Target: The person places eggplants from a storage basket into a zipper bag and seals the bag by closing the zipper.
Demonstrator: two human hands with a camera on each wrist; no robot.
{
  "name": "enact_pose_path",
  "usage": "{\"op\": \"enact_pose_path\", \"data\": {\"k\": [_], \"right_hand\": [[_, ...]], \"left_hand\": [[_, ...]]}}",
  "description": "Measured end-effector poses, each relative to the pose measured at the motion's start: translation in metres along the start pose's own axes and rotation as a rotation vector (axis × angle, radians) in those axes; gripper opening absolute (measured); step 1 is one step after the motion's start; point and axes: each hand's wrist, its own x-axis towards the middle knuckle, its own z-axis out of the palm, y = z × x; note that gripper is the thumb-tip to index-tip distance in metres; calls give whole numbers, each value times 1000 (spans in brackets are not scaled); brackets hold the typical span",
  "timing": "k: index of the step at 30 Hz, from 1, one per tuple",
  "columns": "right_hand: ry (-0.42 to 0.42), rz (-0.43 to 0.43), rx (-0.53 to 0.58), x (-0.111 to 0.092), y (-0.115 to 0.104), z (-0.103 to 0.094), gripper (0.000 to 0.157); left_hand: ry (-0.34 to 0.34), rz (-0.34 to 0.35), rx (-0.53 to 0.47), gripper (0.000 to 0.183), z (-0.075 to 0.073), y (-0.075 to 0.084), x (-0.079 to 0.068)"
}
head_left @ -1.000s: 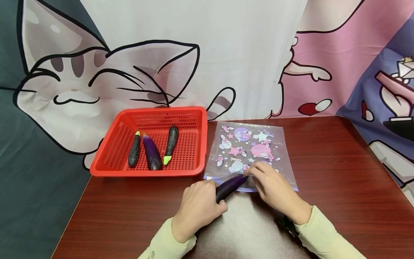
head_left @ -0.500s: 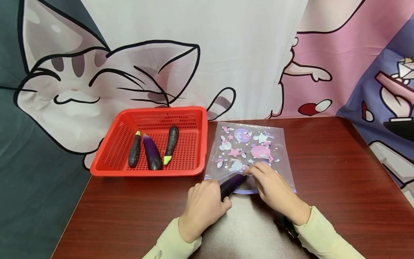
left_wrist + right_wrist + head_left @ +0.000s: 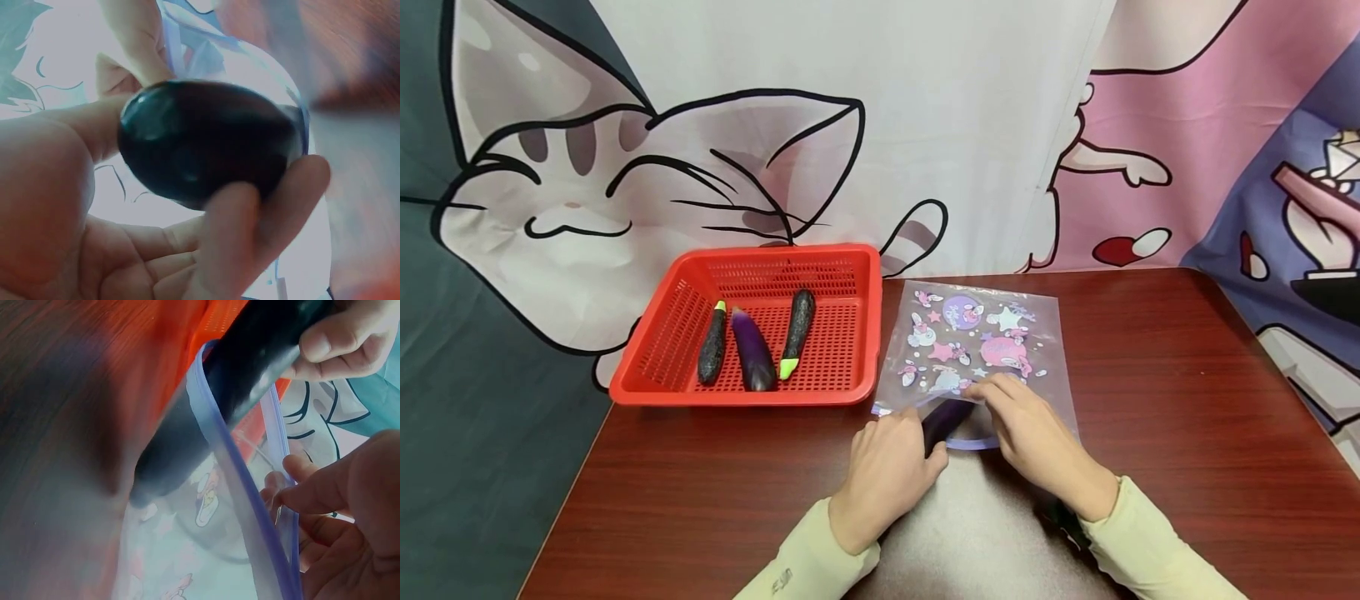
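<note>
My left hand [image 3: 887, 471] grips a dark purple eggplant [image 3: 946, 421] by its thick, rounded end. In the right wrist view, the eggplant's narrow end lies inside the mouth of a clear zip bag [image 3: 231, 456] with a purple seal strip. My right hand [image 3: 1037, 433] pinches the bag's rim and holds the mouth apart. The printed zip bag [image 3: 1003, 350], with pink and purple cartoon figures, lies on the table, its mouth toward me. In the left wrist view, the blunt end of the eggplant [image 3: 200, 140] sits between thumb and fingers.
A red perforated basket [image 3: 857, 390] stands left of the bag. Inside are another eggplant [image 3: 752, 354] and two dark speckled zucchini, one on the left [image 3: 712, 346] and one on the right [image 3: 797, 329]. Behind the brown table [image 3: 1180, 400] hangs a cartoon-printed cloth [image 3: 985, 150].
My left hand has moved to the right and slightly forward, sliding the eggplant further into the bag's mouth. My right hand has stayed almost in place at the rim.
</note>
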Motion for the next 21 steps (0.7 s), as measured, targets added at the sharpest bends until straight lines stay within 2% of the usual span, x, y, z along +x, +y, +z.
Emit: {"op": "enact_pose_path", "data": {"k": [9,14,21], "right_hand": [[9,16,9,1,0,1,29],[10,14,11,1,0,1,29],[11,5,17,0,0,3,31]], "left_hand": [[66,-2,-72,33,5,3,4],[94,6,-46,34,3,7,5],[97,25,-1,33,2,11,4]]}}
